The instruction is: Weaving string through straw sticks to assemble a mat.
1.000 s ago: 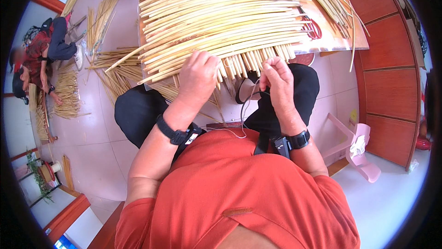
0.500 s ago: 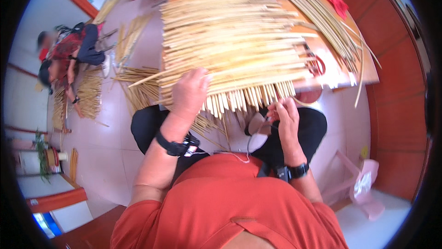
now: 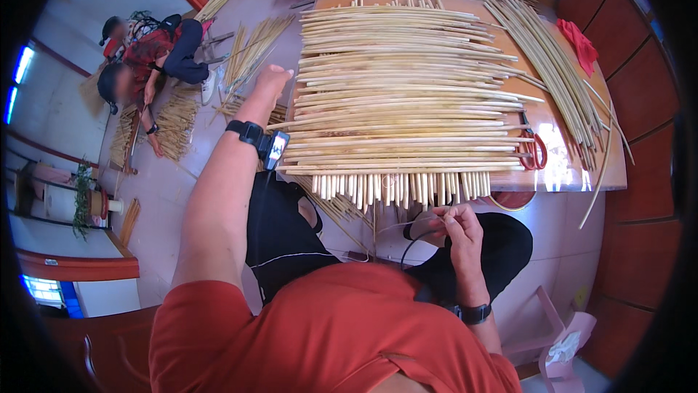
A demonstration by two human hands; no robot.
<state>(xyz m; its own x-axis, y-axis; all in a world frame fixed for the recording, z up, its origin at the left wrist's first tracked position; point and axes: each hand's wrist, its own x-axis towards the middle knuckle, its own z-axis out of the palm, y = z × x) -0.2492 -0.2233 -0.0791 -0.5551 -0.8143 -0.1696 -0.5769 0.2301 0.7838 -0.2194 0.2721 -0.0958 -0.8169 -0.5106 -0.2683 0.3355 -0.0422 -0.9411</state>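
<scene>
A mat of pale reed stalks lies on the table before me. Its stalks run crosswise over a lower layer whose ends poke out along the near edge. My left hand is closed beside the mat's left edge, arm stretched forward; what it grips, if anything, is hidden. Below the near edge, over my right thigh, my right hand pinches a thin pale thread between thumb and fingers. A white thread crosses my lap. Red-handled scissors rest at the mat's right side.
A bundle of long reeds lies on the table's right side, by a red cloth. At left, two people crouch near more reeds on the floor. A pink plastic chair stands at lower right.
My left hand has lifted off the mat's near left part and reached forward and left. A long stalk it held at a slant now lies level with the others. The right hand stays near the edge.
</scene>
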